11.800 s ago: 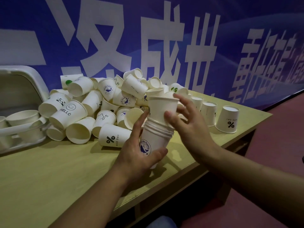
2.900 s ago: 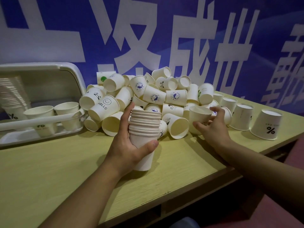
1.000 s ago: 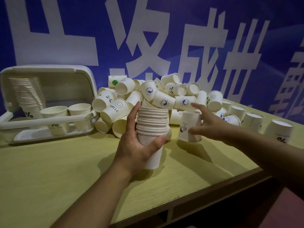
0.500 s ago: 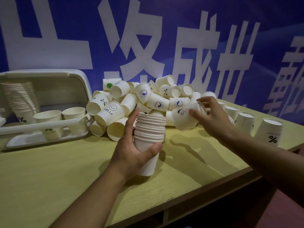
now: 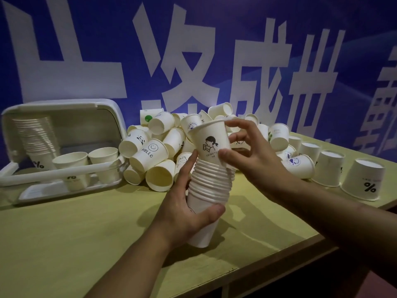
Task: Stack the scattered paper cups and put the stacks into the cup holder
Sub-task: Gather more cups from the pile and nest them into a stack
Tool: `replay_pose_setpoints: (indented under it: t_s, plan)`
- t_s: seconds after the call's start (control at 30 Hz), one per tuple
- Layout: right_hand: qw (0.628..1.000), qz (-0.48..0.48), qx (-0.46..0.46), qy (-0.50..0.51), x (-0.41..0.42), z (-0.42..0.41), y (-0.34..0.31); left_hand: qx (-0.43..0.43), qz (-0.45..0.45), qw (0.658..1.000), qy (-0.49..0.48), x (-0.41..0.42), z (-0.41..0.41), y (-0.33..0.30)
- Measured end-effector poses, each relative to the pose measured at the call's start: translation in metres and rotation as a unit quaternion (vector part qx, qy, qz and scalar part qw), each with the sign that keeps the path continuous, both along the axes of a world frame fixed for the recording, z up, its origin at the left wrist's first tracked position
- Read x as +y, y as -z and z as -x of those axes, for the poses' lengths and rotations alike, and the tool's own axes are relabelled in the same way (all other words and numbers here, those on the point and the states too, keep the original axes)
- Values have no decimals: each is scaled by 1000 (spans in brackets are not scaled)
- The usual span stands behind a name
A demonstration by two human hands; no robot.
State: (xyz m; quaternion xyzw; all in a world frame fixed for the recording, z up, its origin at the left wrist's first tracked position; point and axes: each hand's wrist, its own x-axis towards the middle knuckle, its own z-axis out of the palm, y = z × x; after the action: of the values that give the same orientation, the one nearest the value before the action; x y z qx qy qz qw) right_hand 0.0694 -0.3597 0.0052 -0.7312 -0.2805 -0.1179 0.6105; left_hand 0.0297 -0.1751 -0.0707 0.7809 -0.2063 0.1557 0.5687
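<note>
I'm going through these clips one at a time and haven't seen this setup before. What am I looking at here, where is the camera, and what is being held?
No robot here: a person works bare-handed, filmed by a camera worn on the head, looking forward and down. The left hand grips a stack of nested paper cups. The right hand pinches a single cup, printed with a small figure, sitting in the stack's top. On the table lies a pile of loose cups; at left a white cup holder holds more.

The cups [image 5: 150,151] I stack are matt white paper; the cup holder [image 5: 64,117] is glossy white plastic; the counter [image 5: 64,244] is smooth yellowish wood.
</note>
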Motion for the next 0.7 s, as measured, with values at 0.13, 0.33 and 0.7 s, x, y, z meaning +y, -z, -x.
replay_pose_setpoints:
  t_s: [0.13,0.33,0.7]
  plan:
    - [1000,30,3,-9,0,-1,-1,5,3,1000,-7,1,0,0]
    - [999,42,-12,-10,0,-1,9,10,19,998,-61,2,-1,0]
    - [918,375,-105,81,3,-33,44,-61,24,946,-318,19,-7,-6]
